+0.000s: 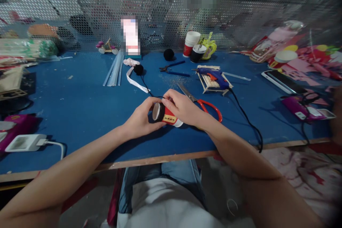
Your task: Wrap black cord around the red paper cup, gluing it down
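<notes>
A red paper cup [169,115] lies on its side just above the blue table, its base end pointing left. Black yarn [160,112] is wound in a band around that end. My left hand [144,118] is closed around the wound end, thumb below and fingers above. With its fingers bent over the top of the cup, my right hand [179,106] grips it near the yarn; its fingertips are partly hidden. From the hands a black strand runs back to a small yarn ball [138,69]. Red-handled scissors [204,105] lie beside my right wrist.
A glue gun [213,77] rests on a small wooden-stick rack, its cord trailing to the front edge. Pliers [175,68], another black ball [168,55] and stacked paper cups [191,42] are farther back. Glue sticks [114,69] lie left; a phone [283,81] lies right. Perforated metal [160,14] borders the back.
</notes>
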The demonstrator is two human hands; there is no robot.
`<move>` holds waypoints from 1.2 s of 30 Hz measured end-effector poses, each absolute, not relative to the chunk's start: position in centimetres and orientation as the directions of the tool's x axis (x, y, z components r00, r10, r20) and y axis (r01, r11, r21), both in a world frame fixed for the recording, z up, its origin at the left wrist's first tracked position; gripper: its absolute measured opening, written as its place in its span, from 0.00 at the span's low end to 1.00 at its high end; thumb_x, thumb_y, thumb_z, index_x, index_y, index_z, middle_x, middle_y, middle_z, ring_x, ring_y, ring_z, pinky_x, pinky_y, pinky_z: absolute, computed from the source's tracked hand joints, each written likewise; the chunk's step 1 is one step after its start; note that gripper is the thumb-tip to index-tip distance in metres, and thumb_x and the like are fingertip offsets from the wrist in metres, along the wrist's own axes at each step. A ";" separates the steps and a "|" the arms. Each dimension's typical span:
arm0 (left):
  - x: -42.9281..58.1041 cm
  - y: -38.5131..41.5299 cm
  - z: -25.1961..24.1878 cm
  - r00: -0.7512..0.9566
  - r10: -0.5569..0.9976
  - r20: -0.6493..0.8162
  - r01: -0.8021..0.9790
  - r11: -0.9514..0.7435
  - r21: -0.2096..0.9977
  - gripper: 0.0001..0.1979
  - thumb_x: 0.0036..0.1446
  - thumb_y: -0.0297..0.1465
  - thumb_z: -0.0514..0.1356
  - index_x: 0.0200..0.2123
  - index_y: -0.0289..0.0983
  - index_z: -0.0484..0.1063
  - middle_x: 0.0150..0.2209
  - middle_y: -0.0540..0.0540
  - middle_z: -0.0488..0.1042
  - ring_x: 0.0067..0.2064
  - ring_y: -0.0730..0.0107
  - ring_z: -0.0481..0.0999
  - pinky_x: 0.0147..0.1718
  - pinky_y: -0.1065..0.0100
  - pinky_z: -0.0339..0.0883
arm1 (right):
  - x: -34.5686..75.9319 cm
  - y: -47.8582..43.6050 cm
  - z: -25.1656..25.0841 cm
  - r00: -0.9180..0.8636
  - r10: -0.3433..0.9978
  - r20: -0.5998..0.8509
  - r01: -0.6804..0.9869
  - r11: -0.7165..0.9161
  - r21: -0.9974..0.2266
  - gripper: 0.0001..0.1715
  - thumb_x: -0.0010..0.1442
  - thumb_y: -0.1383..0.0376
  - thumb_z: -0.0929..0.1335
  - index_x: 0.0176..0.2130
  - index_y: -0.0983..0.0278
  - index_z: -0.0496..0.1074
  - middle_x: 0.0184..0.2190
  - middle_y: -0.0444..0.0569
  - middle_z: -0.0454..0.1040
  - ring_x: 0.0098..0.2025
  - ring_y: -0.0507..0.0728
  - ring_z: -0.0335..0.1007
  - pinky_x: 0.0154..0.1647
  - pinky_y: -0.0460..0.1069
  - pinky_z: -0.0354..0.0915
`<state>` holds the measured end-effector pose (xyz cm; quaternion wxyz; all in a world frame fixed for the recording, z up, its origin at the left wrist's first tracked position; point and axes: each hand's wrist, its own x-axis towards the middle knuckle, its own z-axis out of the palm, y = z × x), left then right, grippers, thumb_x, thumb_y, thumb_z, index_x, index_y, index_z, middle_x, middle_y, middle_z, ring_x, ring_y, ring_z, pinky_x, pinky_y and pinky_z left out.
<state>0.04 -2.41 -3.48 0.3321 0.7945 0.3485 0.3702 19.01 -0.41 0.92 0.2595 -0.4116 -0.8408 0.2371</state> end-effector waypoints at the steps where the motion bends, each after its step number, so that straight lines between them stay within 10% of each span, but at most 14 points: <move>1: 0.0 -2.4 -3.5 0.486 0.794 0.364 0.312 -0.547 0.777 0.29 0.48 0.34 0.66 0.52 0.39 0.60 0.48 0.41 0.69 0.48 0.60 0.73 0.48 0.57 0.70 | 19.1 -0.4 0.8 -0.533 0.814 0.233 0.572 0.549 -0.610 0.09 0.65 0.61 0.57 0.33 0.61 0.58 0.32 0.46 0.65 0.33 0.52 0.60 0.35 0.49 0.56; 20: 0.0 -2.6 -1.3 0.439 0.898 -0.021 0.259 -0.105 0.960 0.18 0.50 0.38 0.64 0.41 0.35 0.66 0.34 0.48 0.72 0.32 0.72 0.73 0.31 0.67 0.68 | 17.9 -2.1 0.9 -0.510 0.825 0.244 0.730 0.565 -0.383 0.10 0.65 0.61 0.56 0.35 0.63 0.60 0.35 0.51 0.67 0.31 0.54 0.61 0.33 0.50 0.55; 29: -0.2 -2.4 -1.2 0.510 0.859 0.042 0.154 -0.139 0.978 0.20 0.49 0.36 0.64 0.44 0.36 0.65 0.38 0.47 0.71 0.37 0.69 0.73 0.37 0.64 0.69 | 17.0 4.4 3.1 -0.420 0.890 0.178 0.633 0.428 -0.645 0.07 0.62 0.62 0.60 0.33 0.62 0.62 0.26 0.45 0.72 0.24 0.51 0.68 0.30 0.47 0.59; 36: -0.5 -2.4 -0.8 0.647 0.761 0.035 0.036 -0.076 0.996 0.22 0.47 0.33 0.65 0.46 0.37 0.65 0.44 0.42 0.73 0.45 0.62 0.74 0.44 0.59 0.68 | 10.3 14.0 1.7 -0.470 0.858 0.207 0.798 0.514 -0.316 0.16 0.60 0.67 0.62 0.48 0.68 0.68 0.43 0.57 0.74 0.44 0.59 0.70 0.45 0.51 0.61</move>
